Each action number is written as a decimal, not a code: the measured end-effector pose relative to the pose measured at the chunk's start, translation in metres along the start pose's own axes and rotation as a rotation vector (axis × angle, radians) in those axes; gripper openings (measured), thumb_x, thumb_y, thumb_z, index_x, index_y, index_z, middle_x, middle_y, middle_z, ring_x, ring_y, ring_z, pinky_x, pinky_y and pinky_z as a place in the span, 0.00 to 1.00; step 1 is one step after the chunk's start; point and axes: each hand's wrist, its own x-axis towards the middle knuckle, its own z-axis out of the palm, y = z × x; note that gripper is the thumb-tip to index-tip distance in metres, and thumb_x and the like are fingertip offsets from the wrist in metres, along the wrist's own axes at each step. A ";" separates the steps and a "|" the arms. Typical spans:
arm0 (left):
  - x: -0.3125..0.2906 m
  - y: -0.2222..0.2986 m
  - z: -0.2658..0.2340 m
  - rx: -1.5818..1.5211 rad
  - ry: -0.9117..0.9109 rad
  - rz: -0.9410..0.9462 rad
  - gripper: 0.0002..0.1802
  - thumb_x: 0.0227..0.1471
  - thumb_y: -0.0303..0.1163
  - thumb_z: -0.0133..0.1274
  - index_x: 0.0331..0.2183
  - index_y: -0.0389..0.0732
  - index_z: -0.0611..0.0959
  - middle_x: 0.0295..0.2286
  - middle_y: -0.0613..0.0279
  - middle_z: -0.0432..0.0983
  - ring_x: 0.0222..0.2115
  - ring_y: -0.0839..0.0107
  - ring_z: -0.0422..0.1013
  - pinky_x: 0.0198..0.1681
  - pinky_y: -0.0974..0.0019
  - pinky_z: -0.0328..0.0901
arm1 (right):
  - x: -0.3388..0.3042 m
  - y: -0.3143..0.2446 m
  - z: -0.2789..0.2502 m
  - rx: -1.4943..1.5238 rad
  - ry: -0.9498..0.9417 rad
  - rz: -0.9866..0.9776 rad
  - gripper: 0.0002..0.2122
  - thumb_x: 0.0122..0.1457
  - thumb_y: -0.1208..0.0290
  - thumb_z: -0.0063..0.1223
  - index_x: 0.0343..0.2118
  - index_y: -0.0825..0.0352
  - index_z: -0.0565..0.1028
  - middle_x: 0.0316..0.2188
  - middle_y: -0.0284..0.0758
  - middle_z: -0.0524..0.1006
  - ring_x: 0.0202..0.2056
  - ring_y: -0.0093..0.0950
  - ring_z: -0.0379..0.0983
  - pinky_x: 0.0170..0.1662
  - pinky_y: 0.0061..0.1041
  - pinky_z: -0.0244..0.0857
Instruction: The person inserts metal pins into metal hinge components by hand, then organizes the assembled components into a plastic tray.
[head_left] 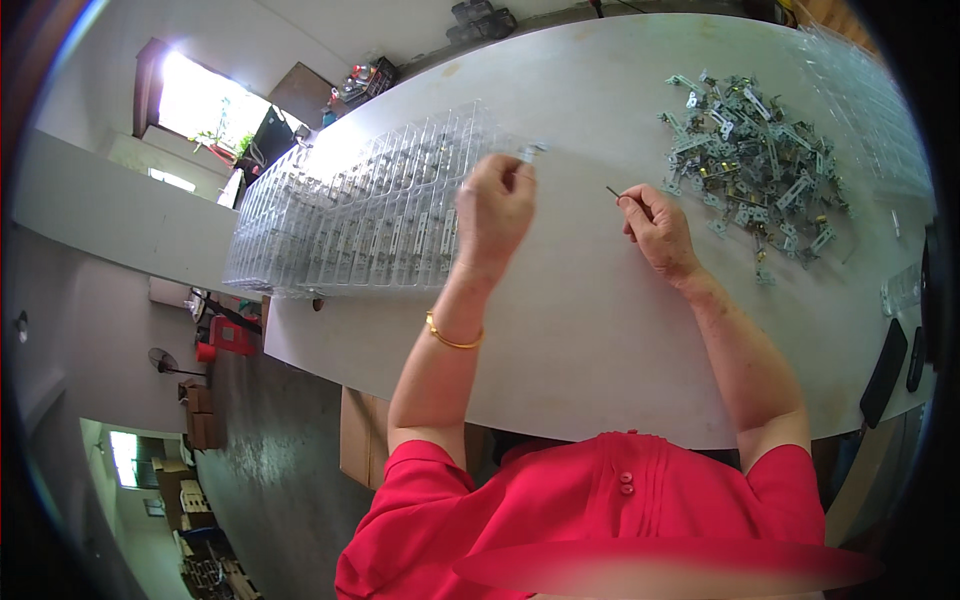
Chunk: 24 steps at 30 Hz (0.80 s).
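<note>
My left hand [493, 212], slightly blurred by motion, is raised over the middle of the table with its fingers closed. A small silvery metal part [534, 152] sticks out past its fingertips; its exact shape is smeared. To its right my right hand [656, 232] pinches a thin dark pin-like tool [613, 192] between thumb and forefinger, its tip pointing up and left. Beside my left hand stand clear plastic trays [340, 240] in a stack, the top one divided into narrow compartments with metal parts in them. Beyond my right hand lies a heap of small metal brackets [750, 160], some with brass-coloured bits.
More clear plastic trays [865, 110] lie at the far right of the white table [585, 330]. A black flat object [885, 375] rests near the right edge. A cardboard box [362, 437] stands below the front edge. At the back left is a crate of odds and ends [365, 82].
</note>
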 end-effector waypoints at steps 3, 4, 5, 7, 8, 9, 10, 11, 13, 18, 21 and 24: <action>0.035 -0.029 -0.021 0.095 0.053 -0.045 0.13 0.51 0.35 0.57 0.31 0.34 0.85 0.25 0.51 0.81 0.26 0.61 0.78 0.34 0.61 0.71 | -0.001 -0.001 0.000 0.008 -0.018 -0.005 0.07 0.65 0.68 0.50 0.34 0.66 0.75 0.18 0.26 0.72 0.22 0.15 0.68 0.27 0.19 0.62; 0.048 -0.041 -0.029 0.100 0.052 -0.038 0.13 0.51 0.35 0.57 0.31 0.34 0.85 0.25 0.51 0.81 0.26 0.61 0.78 0.34 0.61 0.71 | -0.002 -0.002 0.001 0.005 -0.026 0.002 0.07 0.65 0.68 0.51 0.34 0.66 0.75 0.18 0.27 0.72 0.22 0.15 0.68 0.27 0.19 0.62; 0.061 -0.054 -0.038 0.179 0.038 -0.085 0.14 0.50 0.37 0.56 0.30 0.34 0.85 0.25 0.50 0.82 0.26 0.60 0.79 0.35 0.60 0.71 | -0.002 -0.003 0.002 0.001 -0.034 0.009 0.07 0.65 0.68 0.51 0.34 0.66 0.75 0.18 0.27 0.72 0.23 0.15 0.68 0.28 0.19 0.62; 0.084 -0.075 -0.050 0.259 0.023 -0.127 0.15 0.49 0.39 0.56 0.30 0.35 0.86 0.25 0.49 0.82 0.26 0.59 0.79 0.37 0.60 0.71 | -0.001 -0.002 0.004 0.013 -0.045 0.011 0.08 0.65 0.68 0.50 0.34 0.66 0.75 0.18 0.27 0.72 0.23 0.16 0.68 0.28 0.20 0.62; 0.094 -0.081 -0.053 0.303 0.001 -0.129 0.16 0.47 0.40 0.56 0.29 0.35 0.86 0.24 0.49 0.82 0.27 0.59 0.79 0.37 0.59 0.71 | 0.000 -0.002 0.003 0.018 -0.058 0.015 0.08 0.65 0.67 0.50 0.34 0.66 0.75 0.18 0.27 0.72 0.23 0.16 0.68 0.28 0.20 0.63; 0.101 -0.088 -0.053 0.347 -0.020 -0.131 0.17 0.46 0.41 0.55 0.29 0.35 0.86 0.24 0.48 0.81 0.27 0.58 0.79 0.37 0.58 0.71 | 0.000 -0.001 0.002 0.020 -0.052 0.012 0.08 0.65 0.67 0.50 0.34 0.66 0.75 0.18 0.27 0.72 0.23 0.16 0.68 0.28 0.20 0.63; 0.107 -0.091 -0.051 0.344 -0.022 -0.124 0.17 0.46 0.41 0.55 0.29 0.35 0.86 0.24 0.48 0.81 0.27 0.58 0.79 0.37 0.58 0.71 | 0.000 0.001 0.002 0.018 -0.046 0.005 0.08 0.65 0.67 0.50 0.34 0.66 0.75 0.18 0.28 0.72 0.22 0.16 0.68 0.28 0.20 0.63; 0.111 -0.094 -0.049 0.379 -0.033 -0.138 0.17 0.45 0.41 0.55 0.28 0.35 0.86 0.23 0.47 0.81 0.27 0.57 0.79 0.37 0.57 0.71 | 0.000 0.002 0.002 0.016 -0.040 -0.001 0.08 0.64 0.67 0.51 0.34 0.67 0.75 0.18 0.28 0.72 0.22 0.16 0.68 0.28 0.21 0.63; 0.118 -0.098 -0.043 0.411 -0.045 -0.148 0.17 0.44 0.41 0.56 0.28 0.35 0.85 0.23 0.47 0.81 0.27 0.57 0.79 0.37 0.56 0.71 | 0.002 0.003 0.002 0.003 -0.041 0.001 0.08 0.64 0.67 0.50 0.34 0.67 0.75 0.18 0.28 0.73 0.22 0.16 0.68 0.28 0.21 0.63; 0.132 -0.102 -0.034 0.533 -0.130 -0.166 0.18 0.44 0.40 0.53 0.29 0.35 0.85 0.27 0.44 0.81 0.31 0.51 0.79 0.40 0.55 0.71 | 0.002 -0.002 0.002 -0.035 -0.053 0.008 0.09 0.64 0.66 0.50 0.34 0.67 0.75 0.18 0.29 0.74 0.23 0.17 0.70 0.28 0.22 0.64; 0.134 -0.101 -0.027 0.618 -0.113 -0.204 0.18 0.45 0.39 0.51 0.31 0.35 0.86 0.30 0.41 0.81 0.35 0.48 0.78 0.42 0.55 0.71 | 0.002 -0.001 0.002 -0.047 -0.056 0.007 0.09 0.65 0.65 0.50 0.34 0.66 0.75 0.19 0.29 0.75 0.23 0.18 0.72 0.29 0.22 0.65; 0.128 -0.081 -0.022 0.644 -0.156 -0.198 0.18 0.45 0.37 0.50 0.32 0.34 0.86 0.33 0.39 0.80 0.39 0.46 0.78 0.45 0.53 0.70 | 0.001 0.002 -0.003 -0.062 -0.047 0.002 0.09 0.65 0.65 0.50 0.34 0.66 0.75 0.19 0.30 0.75 0.23 0.19 0.72 0.29 0.22 0.65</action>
